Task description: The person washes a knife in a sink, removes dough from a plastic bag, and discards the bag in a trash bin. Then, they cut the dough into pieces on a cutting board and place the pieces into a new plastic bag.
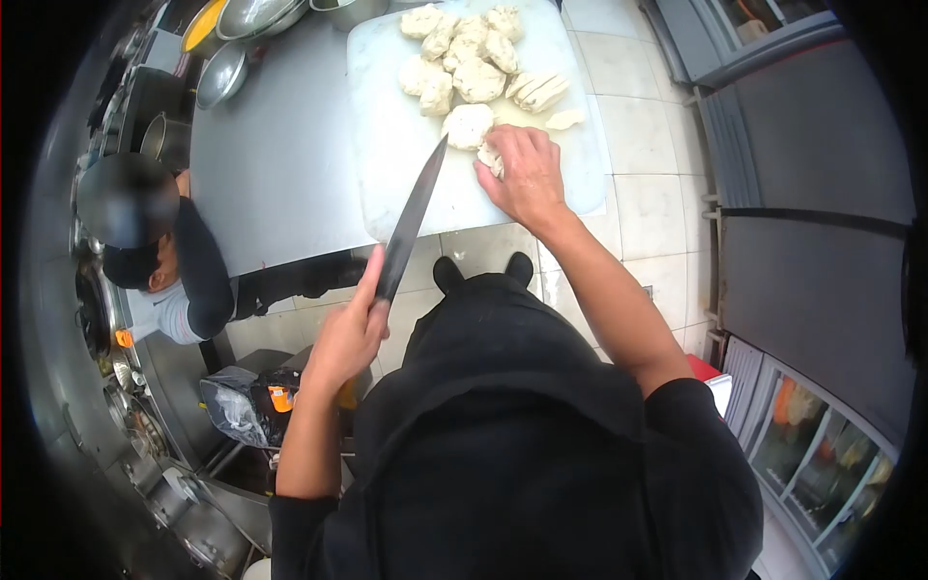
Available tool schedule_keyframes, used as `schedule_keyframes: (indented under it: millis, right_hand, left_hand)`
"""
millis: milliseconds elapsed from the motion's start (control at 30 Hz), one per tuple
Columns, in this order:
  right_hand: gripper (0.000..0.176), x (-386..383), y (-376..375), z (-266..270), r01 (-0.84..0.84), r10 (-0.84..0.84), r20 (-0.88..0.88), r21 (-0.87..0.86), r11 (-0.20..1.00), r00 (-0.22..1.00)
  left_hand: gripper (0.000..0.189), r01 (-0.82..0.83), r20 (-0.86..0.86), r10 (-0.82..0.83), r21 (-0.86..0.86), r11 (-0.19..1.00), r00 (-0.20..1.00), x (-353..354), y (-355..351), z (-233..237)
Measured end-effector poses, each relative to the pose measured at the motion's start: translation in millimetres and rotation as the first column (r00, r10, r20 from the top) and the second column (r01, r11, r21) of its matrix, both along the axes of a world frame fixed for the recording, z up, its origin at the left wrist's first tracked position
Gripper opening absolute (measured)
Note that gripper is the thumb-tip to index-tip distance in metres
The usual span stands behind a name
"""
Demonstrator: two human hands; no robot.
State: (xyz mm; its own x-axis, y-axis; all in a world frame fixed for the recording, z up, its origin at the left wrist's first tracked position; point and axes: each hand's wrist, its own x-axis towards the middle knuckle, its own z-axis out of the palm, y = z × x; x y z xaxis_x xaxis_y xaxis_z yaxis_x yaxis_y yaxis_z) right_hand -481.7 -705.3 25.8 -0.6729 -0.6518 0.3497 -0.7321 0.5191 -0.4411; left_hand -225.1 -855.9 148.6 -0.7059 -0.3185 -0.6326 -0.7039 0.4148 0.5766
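In my left hand point(346, 340) is the handle of a long kitchen knife point(416, 215), with the forefinger stretched along it. Its blade slants up over the front of the white cutting board point(382, 126), and the tip touches or overlaps the edge of a pale lump point(468, 126) that looks like cooked chicken. Just right of that lump, my right hand point(527, 174) has its fingers curled over a smaller pale piece point(491, 159), partly hidden beneath them. Farther back lie several similar lumps point(471, 48), a sliced one point(537, 91) and a thin loose slice point(565, 119).
The board lies on a steel table point(275, 159). Metal bowls point(222, 75) stand at its back left. A co-worker point(184, 280) is at the table's left side. A lined bin point(237, 406) stands lower left; grey cabinets point(812, 300) line the right.
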Motion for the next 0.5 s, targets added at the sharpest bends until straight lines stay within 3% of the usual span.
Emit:
schedule_keyframes:
  millis: [133, 167, 267, 300, 433, 500]
  right_hand:
    - [0.041, -21.8, 10.2, -4.2, 0.052, -0.048, -0.178, 0.015, 0.999, 0.983]
    - [0.053, -28.8, 12.0, -3.1, 0.045, -0.039, -0.202, 0.028, 0.999, 0.979]
    - [0.069, -39.4, 2.8, 12.1, 0.109, -0.085, -0.266, 0.076, 0.991, 0.96]
    - [0.078, -49.6, -1.0, 4.4, 0.046, -0.038, -0.206, 0.033, 0.998, 0.978]
    - [0.08, -63.9, -3.0, 2.2, -0.073, 0.074, -0.183, 0.008, 0.997, 0.98]
    - [0.082, -58.6, 0.9, 15.4, -0.088, 0.094, -0.151, 0.044, 0.995, 0.984]
  left_hand:
    - [0.074, -0.027, 0.035, 0.025, 0.047, 0.999, 0.999, 27.0, 7.4, -8.3]
    - [0.074, -0.03, 0.006, 0.03, 0.057, 0.998, 1.0, 32.8, 9.3, -13.4]
    - [0.075, -0.062, -0.015, 0.063, 0.078, 0.995, 0.998, 37.9, 12.3, -21.0]
    - [0.075, -0.08, 0.004, 0.08, 0.082, 0.993, 0.997, 33.8, 13.6, -17.7]
    - [0.075, -0.102, -0.019, 0.104, 0.069, 0.992, 0.994, 28.0, 10.8, -16.8]
    - [0.076, -0.182, -0.061, 0.192, 0.136, 0.974, 0.979, 28.6, 8.8, -17.6]
